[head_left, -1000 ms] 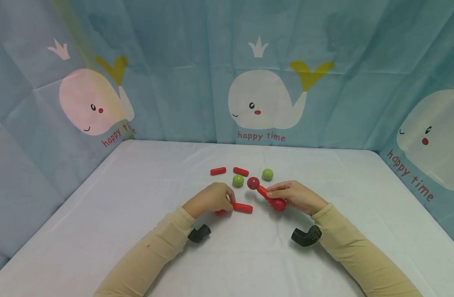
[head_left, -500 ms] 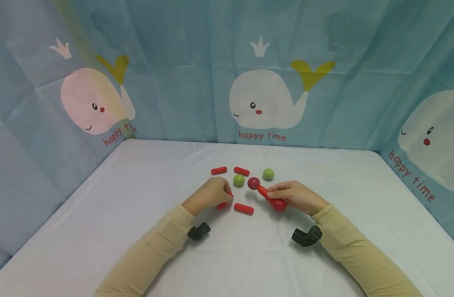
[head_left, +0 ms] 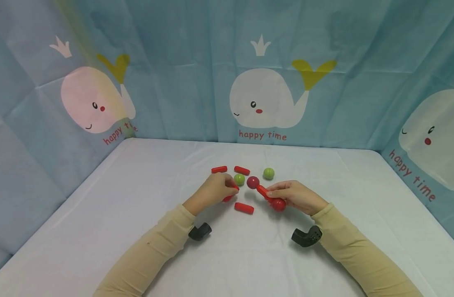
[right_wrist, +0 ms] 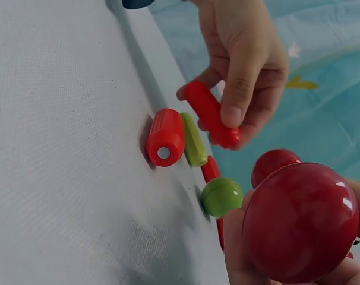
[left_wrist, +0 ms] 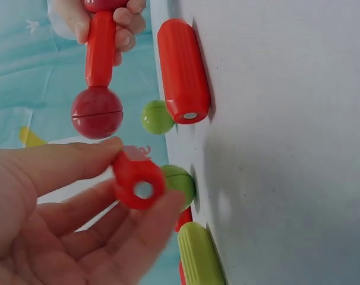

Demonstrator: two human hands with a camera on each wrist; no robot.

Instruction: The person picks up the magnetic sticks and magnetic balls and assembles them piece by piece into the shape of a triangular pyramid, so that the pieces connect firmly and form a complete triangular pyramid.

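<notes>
Our left hand (head_left: pixel 213 192), pinching a red plastic rod (right_wrist: pixel 210 113), has neared the tabletop's far edge (head_left: pixel 182 143) and the red plastic dumbbell (head_left: pixel 262 191) our right hand (head_left: pixel 296 196) grips.

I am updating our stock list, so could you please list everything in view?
Table: one, white, in front
Curtain: one or more, blue, behind table
Left stick: one, red, above table
Right stick: at least one, red, above table
Red balls: two, red, at right stick's ends
Loose sticks: three, red, on table
Green stick: one, light green, on table
Green balls: two, green, on table
Sleeves: two, beige, at bottom edge
Attachments: two, black, by sleeves
Left grip: one, bare, holding left stick
Right grip: one, bare, holding right stick
</notes>
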